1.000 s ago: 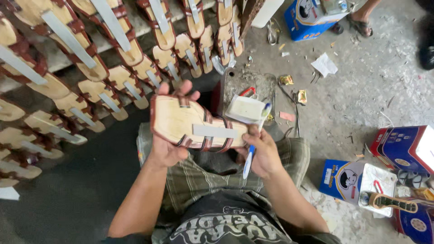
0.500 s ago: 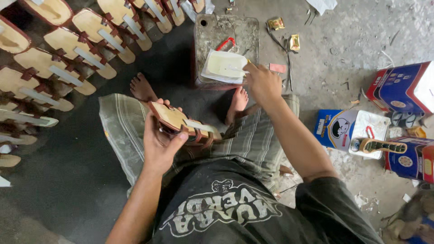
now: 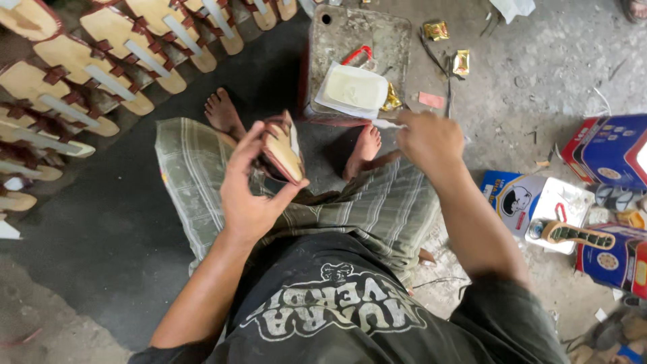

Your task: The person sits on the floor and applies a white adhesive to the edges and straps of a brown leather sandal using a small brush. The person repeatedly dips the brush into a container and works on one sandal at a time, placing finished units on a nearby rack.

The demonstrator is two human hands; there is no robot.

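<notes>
My left hand (image 3: 251, 192) grips a tan sandal (image 3: 283, 149) with dark red straps, tilted on its edge above my lap. Fingers and thumb clamp its sole from both sides. My right hand (image 3: 428, 140) is closed around a thin pale stick (image 3: 385, 124), whose tip points left toward a dented square metal can (image 3: 357, 30). On the can lies a white sheet holding a pale yellow paste (image 3: 355, 87). The right hand hovers just in front of the can, near my right foot (image 3: 364, 149).
Rows of similar sandals (image 3: 111, 74) lie on the dark floor at the left. My other foot (image 3: 221, 111) rests beyond the checked cloth on my lap. Blue and red cartons (image 3: 610, 149) and a white one (image 3: 532, 202) crowd the right. Small wrappers (image 3: 437, 29) litter the concrete.
The sandal was flat in both hands, then went to the left hand alone and turned on edge. The right hand reached to the can and has drawn back slightly.
</notes>
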